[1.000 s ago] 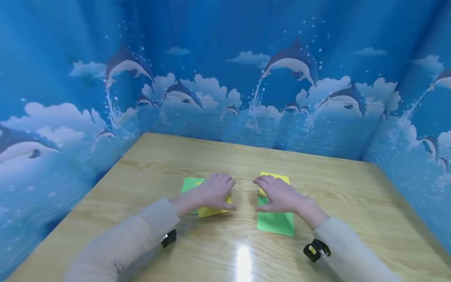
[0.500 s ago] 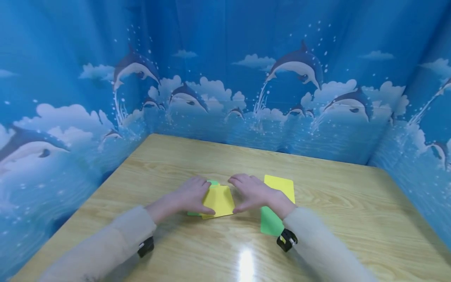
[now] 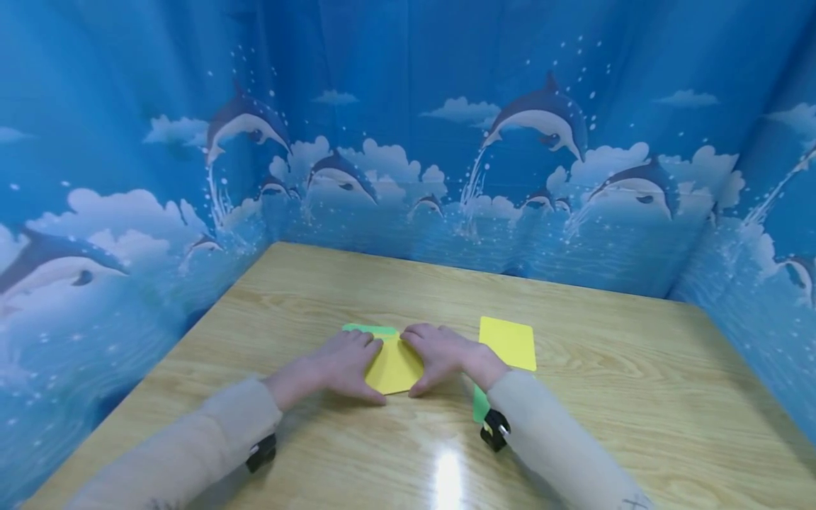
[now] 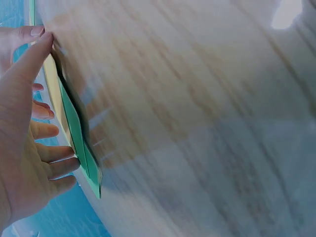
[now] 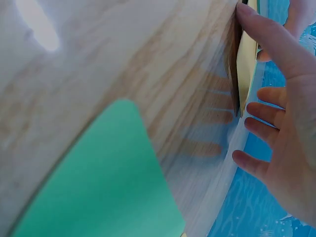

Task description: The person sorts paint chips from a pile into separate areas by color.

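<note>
A yellow card (image 3: 395, 365) lies over green cards (image 3: 375, 330), whose edges show behind it on the wooden table. My left hand (image 3: 344, 364) is at its left side, thumb at the near edge and fingers reaching over the far side. Opposite it, my right hand (image 3: 443, 354) has its thumb at the near right corner and its fingertips near the far edge. In the left wrist view, several green edges (image 4: 79, 133) fan out beneath the yellow. In the right wrist view, the right fingers are loosely spread. Neither hand visibly pinches a card.
Another yellow card (image 3: 508, 342) lies to the right, at the far end of a green card (image 3: 479, 405) that the right sleeve partly covers. The table (image 3: 599, 368) ends at a blue dolphin curtain (image 3: 395, 127). Each wrist wears a small black device (image 3: 261, 453).
Both hands have moved left, the right one leaving the right-hand cards for the left pile. In the last half second it has closed in on the yellow card, and more green shows behind.
</note>
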{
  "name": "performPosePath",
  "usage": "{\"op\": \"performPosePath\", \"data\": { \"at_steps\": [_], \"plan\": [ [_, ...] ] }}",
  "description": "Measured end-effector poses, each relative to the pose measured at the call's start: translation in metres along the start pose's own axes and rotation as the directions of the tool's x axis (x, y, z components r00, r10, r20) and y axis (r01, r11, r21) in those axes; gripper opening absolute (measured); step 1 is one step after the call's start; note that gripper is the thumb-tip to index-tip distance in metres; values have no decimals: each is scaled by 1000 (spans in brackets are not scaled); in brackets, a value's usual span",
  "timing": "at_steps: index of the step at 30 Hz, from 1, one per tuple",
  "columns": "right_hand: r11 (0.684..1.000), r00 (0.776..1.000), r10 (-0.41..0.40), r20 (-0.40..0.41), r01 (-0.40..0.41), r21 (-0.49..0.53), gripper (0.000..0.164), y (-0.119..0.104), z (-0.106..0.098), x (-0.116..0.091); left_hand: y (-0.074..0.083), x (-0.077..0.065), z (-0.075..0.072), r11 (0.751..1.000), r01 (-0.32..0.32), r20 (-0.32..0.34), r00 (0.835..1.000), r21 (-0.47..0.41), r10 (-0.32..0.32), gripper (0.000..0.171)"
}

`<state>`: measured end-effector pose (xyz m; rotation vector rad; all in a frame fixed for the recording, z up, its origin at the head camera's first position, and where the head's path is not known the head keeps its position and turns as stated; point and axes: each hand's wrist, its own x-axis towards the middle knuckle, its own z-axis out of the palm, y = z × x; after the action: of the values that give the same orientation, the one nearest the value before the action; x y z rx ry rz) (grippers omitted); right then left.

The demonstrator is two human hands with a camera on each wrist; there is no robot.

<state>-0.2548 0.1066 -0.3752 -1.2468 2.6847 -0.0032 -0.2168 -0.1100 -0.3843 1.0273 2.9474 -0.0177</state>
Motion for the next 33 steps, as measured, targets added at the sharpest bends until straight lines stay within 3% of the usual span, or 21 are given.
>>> {"op": "performPosePath", "data": {
  "at_steps": [7,15,24,33],
  "plan": [
    [1000,999,23,28,-23,-1,97,-1,1,1,1,0,1,1000,-3,-1,1000,-9,3,92],
    [999,999,32,34,-33,26,96,-2,1,2,-2,2,1,999,-45,-46,998,-18,44,87],
    [996,1000,24,0,-24,81,97,5,-1,-3,-5,8,-5,996,-93,-91,992,-11,91,86],
    [999,999,30,-39,-28,39,95,12,-8,-14,-4,19,-16,996,-78,-43,996,-32,76,90]
  ]
}}
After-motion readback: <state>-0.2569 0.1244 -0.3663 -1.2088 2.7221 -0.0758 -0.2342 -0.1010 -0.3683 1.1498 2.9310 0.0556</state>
